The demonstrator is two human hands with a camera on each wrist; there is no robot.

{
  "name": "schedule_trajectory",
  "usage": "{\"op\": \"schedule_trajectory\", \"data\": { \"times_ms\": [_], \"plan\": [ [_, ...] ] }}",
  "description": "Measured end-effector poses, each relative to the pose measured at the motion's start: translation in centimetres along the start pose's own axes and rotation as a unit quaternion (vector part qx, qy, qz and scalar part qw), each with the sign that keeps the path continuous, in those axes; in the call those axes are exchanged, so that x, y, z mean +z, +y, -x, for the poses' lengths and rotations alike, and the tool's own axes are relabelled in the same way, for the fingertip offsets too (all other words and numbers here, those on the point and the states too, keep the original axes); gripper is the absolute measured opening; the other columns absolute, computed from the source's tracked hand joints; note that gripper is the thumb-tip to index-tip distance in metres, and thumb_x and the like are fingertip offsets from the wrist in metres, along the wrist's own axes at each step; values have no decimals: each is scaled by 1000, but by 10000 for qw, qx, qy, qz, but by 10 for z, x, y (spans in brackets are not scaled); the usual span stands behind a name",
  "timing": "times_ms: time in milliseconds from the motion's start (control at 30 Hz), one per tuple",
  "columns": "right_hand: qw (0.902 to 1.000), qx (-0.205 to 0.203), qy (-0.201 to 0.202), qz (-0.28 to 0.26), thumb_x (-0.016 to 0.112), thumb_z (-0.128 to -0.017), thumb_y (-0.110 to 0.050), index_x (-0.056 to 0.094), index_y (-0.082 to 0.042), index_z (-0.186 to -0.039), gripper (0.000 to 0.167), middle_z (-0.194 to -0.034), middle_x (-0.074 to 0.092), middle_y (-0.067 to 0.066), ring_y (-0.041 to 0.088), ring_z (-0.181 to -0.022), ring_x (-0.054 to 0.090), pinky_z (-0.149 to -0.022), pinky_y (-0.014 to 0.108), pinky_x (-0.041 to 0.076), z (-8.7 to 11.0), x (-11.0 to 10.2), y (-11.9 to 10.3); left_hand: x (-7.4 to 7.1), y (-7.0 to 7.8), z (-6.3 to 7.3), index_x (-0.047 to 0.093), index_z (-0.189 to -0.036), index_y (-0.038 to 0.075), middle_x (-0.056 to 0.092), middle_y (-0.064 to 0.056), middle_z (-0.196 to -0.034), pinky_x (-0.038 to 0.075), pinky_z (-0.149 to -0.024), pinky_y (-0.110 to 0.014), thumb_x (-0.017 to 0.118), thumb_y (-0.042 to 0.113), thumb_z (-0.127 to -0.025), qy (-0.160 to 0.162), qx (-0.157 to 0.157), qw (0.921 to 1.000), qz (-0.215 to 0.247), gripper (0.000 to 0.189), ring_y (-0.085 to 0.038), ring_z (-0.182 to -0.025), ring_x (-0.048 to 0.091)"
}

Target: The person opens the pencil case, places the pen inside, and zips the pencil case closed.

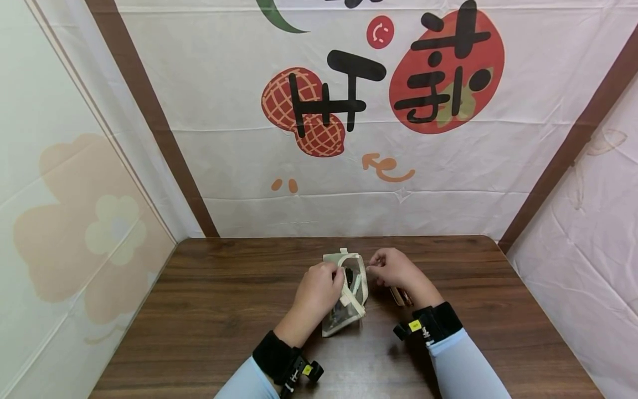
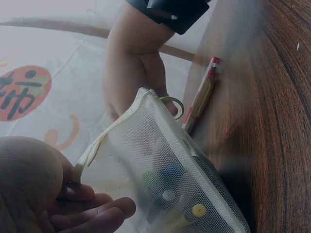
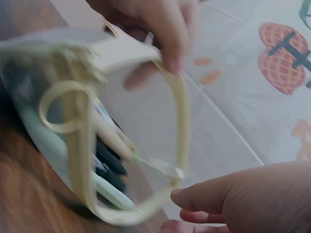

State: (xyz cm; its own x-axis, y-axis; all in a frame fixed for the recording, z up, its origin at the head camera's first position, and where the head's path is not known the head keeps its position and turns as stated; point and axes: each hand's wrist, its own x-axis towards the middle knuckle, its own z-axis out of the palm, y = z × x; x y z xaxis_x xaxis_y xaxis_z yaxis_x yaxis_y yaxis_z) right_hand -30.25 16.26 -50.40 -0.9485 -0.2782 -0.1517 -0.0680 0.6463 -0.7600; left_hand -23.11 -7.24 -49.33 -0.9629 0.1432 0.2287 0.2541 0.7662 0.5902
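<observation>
A mesh pencil pouch [image 1: 343, 317] with cream trim stands on the table, its mouth spread wide. My left hand [image 1: 320, 285] pinches the cream rim on the left side; in the right wrist view those fingers [image 3: 170, 58] show at the top. At the opposite rim is my right hand [image 1: 397, 270], thumb tip [image 3: 178, 195] right at the cream edge; I cannot tell whether it grips it. Several pens [image 3: 111, 170] and small round coloured ends show inside through the mesh. A cream ring [image 2: 175, 108] hangs at one end of the pouch.
Beside the pouch, partly under my right forearm, lie pens [image 1: 400, 296]; one is a red-capped pen [image 2: 204, 85] in the left wrist view. The brown wooden table [image 1: 239, 293] runs back to a printed fabric wall [image 1: 249, 216].
</observation>
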Motion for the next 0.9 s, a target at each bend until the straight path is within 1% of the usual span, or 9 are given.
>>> {"op": "schedule_trajectory", "data": {
  "times_ms": [100, 200, 367, 500, 567, 667, 767, 900],
  "plan": [
    [9995, 200, 186, 130, 74, -110, -19, 72, -2, -116, 18, -101, 75, 15, 26, -77, 75, -66, 35, 60, 2, -12, 6, 0, 0, 0, 63, -79, 17, 60, 0, -74, 45, -59, -31, 58, 25, -117, -14, -20, 10000, 16, 39, -12, -60, 51],
    [9985, 315, 263, 371, 72, -112, -22, 72, -2, -120, 22, -106, 76, 15, 26, -83, 75, -70, 37, 60, 3, -23, 16, 1, 0, 0, 62, -78, 18, 58, 1, -74, 44, -59, -31, 58, 24, -117, -7, -35, 10000, 21, 39, -12, -59, 50],
    [9944, 416, 444, 865, 74, -110, -25, 73, -1, -121, 26, -114, 77, 17, 26, -93, 75, -83, 45, 62, 2, -36, 31, 1, 0, 0, 63, -80, 17, 60, 0, -76, 45, -60, -31, 58, 25, -117, 0, -48, 10000, 23, 38, -12, -61, 51],
    [9921, 433, 390, 1110, 77, -107, -21, 74, 0, -120, 25, -119, 77, 21, 31, -103, 74, -92, 52, 62, 2, -42, 38, 1, 0, 0, 66, -82, 17, 62, 0, -77, 46, -60, -31, 58, 25, -117, -11, -44, 10000, 15, 36, -12, -61, 52],
    [9908, 457, 284, 1246, 78, -105, -19, 74, 0, -120, 24, -122, 76, 22, 32, -105, 74, -94, 53, 61, 3, -45, 40, 1, 0, 0, 66, -82, 17, 62, 1, -77, 45, -59, -30, 58, 25, -117, -24, -54, 10000, 26, 36, -12, -61, 52],
    [9886, 576, 122, 1389, 79, -103, -16, 74, -2, -121, 23, -123, 76, 21, 31, -103, 72, -92, 50, 61, 4, -47, 45, 1, 1, 0, 66, -82, 17, 61, 0, -75, 45, -58, -30, 57, 24, -117, -36, -40, 10000, 59, 36, -12, -60, 51],
    [9878, 673, -28, 1406, 79, -103, -15, 74, -3, -122, 23, -123, 76, 21, 28, -97, 70, -86, 45, 60, 4, -48, 48, 0, 1, 0, 65, -81, 17, 60, 1, -75, 44, -58, -30, 57, 25, -117, -34, -42, 10000, 64, 37, -12, -60, 51],
    [9881, 754, -49, 1342, 78, -103, -14, 73, -2, -126, 25, -122, 75, 21, 26, -92, 70, -78, 40, 59, 4, -47, 49, 1, 0, 0, 64, -81, 18, 60, 1, -75, 45, -60, -31, 58, 25, -117, -31, -45, 10000, 58, 37, -12, -61, 51]
  ]
}}
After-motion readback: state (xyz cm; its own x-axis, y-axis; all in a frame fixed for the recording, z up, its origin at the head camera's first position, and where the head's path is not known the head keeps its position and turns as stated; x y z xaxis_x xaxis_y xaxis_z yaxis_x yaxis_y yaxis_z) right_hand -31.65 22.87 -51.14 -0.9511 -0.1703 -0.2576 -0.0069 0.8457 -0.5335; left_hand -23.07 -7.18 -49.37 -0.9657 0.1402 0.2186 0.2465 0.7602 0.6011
